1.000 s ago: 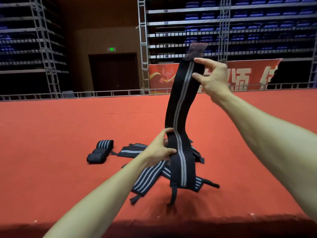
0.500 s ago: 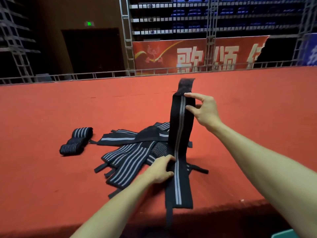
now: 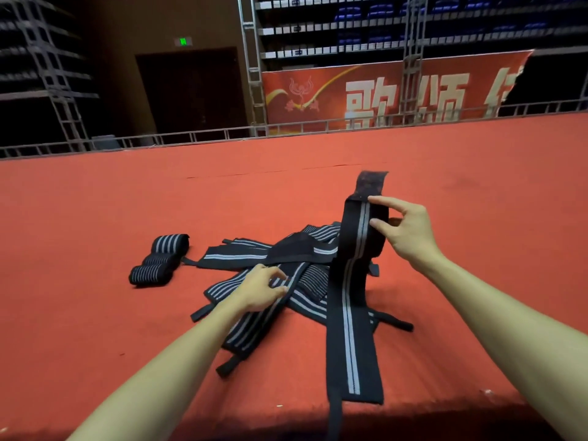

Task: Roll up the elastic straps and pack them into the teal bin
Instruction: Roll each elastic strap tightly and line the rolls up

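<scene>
black strap raised by its far end, long axis 12 to 6
right hand pinches the 12 o'clock end; the tail drapes toward 6 over the surface edge. left hand rests loose on the pile at 9 o'clock, gripping nothing, nearer the tail. bin not in view.

Rolled straps lie left of the strap pile.

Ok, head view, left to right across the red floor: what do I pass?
rolled straps → left hand → held strap → right hand. The loose pile overlaps the left hand and held strap, so I left it out.
</scene>
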`<state>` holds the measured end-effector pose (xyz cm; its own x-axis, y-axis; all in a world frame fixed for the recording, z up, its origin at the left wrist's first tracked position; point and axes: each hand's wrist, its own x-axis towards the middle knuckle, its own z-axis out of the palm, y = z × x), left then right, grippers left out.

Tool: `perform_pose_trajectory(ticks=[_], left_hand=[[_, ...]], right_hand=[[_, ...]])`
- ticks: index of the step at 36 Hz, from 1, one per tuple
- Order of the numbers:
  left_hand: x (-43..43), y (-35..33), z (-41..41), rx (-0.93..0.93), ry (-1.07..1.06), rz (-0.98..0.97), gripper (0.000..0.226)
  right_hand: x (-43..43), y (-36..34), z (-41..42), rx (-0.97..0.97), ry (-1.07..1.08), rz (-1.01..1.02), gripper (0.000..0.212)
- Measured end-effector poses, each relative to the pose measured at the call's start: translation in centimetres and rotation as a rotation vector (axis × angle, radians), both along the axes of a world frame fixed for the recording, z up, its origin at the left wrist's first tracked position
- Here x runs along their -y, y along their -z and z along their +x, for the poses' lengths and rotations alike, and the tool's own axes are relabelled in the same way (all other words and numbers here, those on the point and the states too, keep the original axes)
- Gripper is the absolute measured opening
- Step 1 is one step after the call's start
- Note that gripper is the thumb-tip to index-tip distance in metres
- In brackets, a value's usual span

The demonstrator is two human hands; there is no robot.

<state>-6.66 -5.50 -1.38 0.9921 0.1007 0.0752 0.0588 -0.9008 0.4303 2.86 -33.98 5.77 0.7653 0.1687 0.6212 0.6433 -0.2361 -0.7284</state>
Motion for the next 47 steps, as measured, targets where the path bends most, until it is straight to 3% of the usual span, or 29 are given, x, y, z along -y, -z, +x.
perform_pose_trajectory(ticks=[4,8,11,26,36,47], left_hand=[[-3.8,0.2,1.0,0.042,-0.143,-0.052,0.035],[-6.6,0.4,2.2,0.081,-0.225,-0.091,0.019],[-7.4,0.8,3.3,0.076,-0.235,-0.079,0.025],[0.9,-2.0,14.5,0.060,0.221,0.129,0.035],[1.3,-1.7,16.0,0.006,0.185,0.336,0.044],[-0.1,-5.7,12.4,-0.209,0.326,0.271,0.048]], right_hand=[[0.1,0.6,0.0,0.004,-0.013,-0.005,0.043],[-0.7,1.8,0.4,-0.009,-0.039,0.018,0.046],[-1.6,2.9,1.1,-0.017,-0.041,-0.009,0.045],[-1.4,6.5,4.9,-0.096,0.013,-0.052,0.045],[0.0,6.7,5.2,-0.098,0.015,-0.060,0.049],[0.0,4.6,3.9,-0.092,0.005,-0.048,0.044]])
